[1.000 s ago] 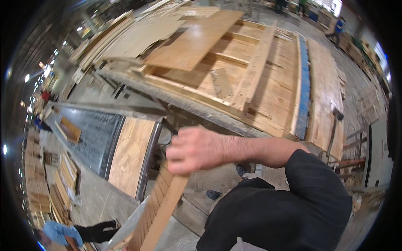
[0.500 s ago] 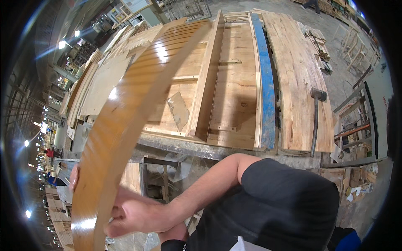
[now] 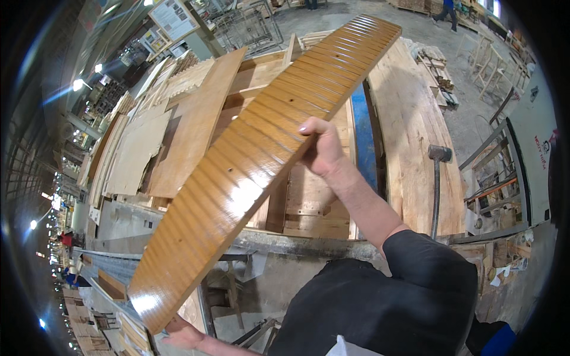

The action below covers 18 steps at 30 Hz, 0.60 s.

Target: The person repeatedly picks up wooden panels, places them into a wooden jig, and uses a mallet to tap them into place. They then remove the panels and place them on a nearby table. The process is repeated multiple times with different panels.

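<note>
A person's left hand (image 3: pixel 181 336) grips the near, lower end of a long glossy ribbed plank (image 3: pixel 261 160) from underneath, only its fingers showing below the wood. Farther up, the right hand (image 3: pixel 323 151) clasps the plank's right edge about midway along, thumb on the ribbed face, the black sleeve (image 3: pixel 415 267) trailing back toward the body. Held in both hands, the plank slants up and away from the left hand to the right, clear of the workbench (image 3: pixel 409 142) beneath it. Just right of the right hand, a blue strip (image 3: pixel 361 127) runs along the bench, and a hammer (image 3: pixel 438 178) lies beyond it. Left of the hands, flat boards (image 3: pixel 196 130) are stacked on the bench. Far beyond, another person (image 3: pixel 446 12) walks the shop floor.
</note>
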Available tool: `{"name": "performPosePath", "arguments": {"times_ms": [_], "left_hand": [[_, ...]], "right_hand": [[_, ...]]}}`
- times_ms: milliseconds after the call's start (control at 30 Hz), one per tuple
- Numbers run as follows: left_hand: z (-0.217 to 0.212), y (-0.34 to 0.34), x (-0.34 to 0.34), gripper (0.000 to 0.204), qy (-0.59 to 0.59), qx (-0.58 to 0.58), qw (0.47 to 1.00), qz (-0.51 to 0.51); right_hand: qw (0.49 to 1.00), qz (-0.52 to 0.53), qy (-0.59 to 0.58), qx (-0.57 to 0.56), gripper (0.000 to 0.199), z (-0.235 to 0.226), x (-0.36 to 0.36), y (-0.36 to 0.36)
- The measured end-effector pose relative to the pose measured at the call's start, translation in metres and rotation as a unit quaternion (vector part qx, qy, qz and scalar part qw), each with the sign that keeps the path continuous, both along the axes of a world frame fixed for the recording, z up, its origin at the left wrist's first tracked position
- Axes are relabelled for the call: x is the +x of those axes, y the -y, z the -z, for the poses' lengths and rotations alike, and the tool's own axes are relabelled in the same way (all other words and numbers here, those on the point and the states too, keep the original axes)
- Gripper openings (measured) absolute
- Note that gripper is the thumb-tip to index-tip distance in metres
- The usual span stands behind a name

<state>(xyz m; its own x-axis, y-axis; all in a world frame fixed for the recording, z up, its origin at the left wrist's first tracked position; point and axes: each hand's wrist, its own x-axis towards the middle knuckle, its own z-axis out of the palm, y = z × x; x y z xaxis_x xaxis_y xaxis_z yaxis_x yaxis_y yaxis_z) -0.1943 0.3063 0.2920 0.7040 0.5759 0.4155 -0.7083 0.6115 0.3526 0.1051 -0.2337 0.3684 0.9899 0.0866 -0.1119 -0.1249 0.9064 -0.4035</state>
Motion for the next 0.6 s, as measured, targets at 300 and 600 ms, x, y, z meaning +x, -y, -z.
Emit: {"name": "performPosePath", "arguments": {"times_ms": [300, 600], "left_hand": [[0.032, 0.027, 0.028, 0.113, -0.204, -0.093, 0.969, 0.108], [0.026, 0.189, 0.057, 0.072, -0.539, 0.101, 0.834, 0.057]], "right_hand": [[0.983, 0.050, 0.173, -0.047, 0.068, 0.051, 0.074, 0.094], [0.983, 0.031, 0.002, -0.180, 0.050, 0.095, 0.213, 0.158]]}}
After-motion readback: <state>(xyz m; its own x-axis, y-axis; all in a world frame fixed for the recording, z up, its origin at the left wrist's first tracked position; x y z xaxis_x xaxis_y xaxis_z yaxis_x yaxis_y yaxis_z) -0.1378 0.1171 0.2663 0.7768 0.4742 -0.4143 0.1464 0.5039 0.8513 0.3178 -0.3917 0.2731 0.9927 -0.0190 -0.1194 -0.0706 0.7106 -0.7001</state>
